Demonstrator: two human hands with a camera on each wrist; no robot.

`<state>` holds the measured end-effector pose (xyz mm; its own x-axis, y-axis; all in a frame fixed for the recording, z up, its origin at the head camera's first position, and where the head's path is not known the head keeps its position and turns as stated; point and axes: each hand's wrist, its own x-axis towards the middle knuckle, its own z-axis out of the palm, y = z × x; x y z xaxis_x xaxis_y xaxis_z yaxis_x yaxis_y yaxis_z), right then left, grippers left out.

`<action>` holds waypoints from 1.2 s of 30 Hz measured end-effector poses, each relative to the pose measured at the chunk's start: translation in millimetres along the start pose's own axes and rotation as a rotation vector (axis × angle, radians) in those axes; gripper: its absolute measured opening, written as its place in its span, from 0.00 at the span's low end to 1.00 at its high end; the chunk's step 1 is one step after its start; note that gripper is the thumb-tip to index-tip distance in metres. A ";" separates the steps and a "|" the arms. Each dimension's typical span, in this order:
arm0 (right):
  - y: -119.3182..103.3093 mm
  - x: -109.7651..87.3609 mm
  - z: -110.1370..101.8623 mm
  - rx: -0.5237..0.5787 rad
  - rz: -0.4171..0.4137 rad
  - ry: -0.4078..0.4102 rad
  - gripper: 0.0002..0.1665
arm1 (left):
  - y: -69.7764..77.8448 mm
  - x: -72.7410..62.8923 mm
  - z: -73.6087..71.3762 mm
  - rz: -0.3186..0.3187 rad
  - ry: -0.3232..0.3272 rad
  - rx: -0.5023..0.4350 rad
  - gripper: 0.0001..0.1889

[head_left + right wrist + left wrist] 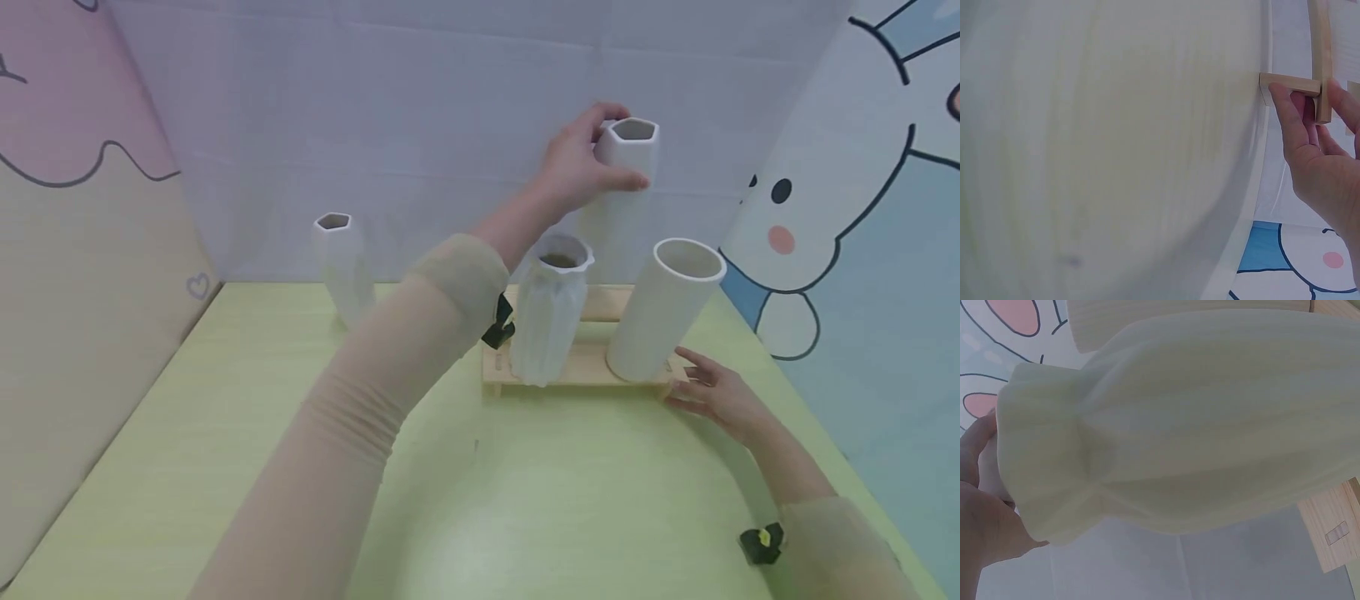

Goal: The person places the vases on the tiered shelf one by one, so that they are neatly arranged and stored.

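Observation:
My left hand [581,162] grips a tall white vase [637,158] with a five-sided mouth near its top, thumb in front and fingers behind. Its base is hidden behind the other vases. In front, a fluted white vase [551,317] and a smooth round one [663,312] stand on a stepped wooden stand [581,367]. That fluted vase [1210,425] fills much of the left wrist view and covers part of the left hand. My right hand [723,404] holds the stand's right end; the right wrist view shows fingers and thumb around the wooden piece [1322,81].
Another white vase [345,267] with an angular mouth stands alone on the pale table [480,492], back left. A plain cloth [375,125] hangs behind, and printed cartoon panels [870,250] flank both sides.

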<state>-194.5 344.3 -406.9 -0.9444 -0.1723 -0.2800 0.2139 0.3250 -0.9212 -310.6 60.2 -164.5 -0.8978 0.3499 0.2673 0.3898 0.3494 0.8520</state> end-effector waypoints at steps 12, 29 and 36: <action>-3.7 -5.8 -0.6 0.019 -0.029 -0.010 0.47 | -3.1 7.5 22.7 0.007 -0.107 0.024 0.41; -1.2 -4.4 0.1 0.020 -0.022 0.002 0.48 | -11.6 14.1 38.9 0.014 -0.161 0.077 0.41; -2.2 -3.9 -0.5 -0.001 -0.012 0.000 0.48 | -11.3 16.7 40.7 0.052 -0.207 0.124 0.42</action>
<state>-191.4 344.7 -403.6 -0.9469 -0.1764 -0.2689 0.2022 0.3235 -0.9244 -321.6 97.5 -188.0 -0.8198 0.5363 0.2007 0.4681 0.4259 0.7743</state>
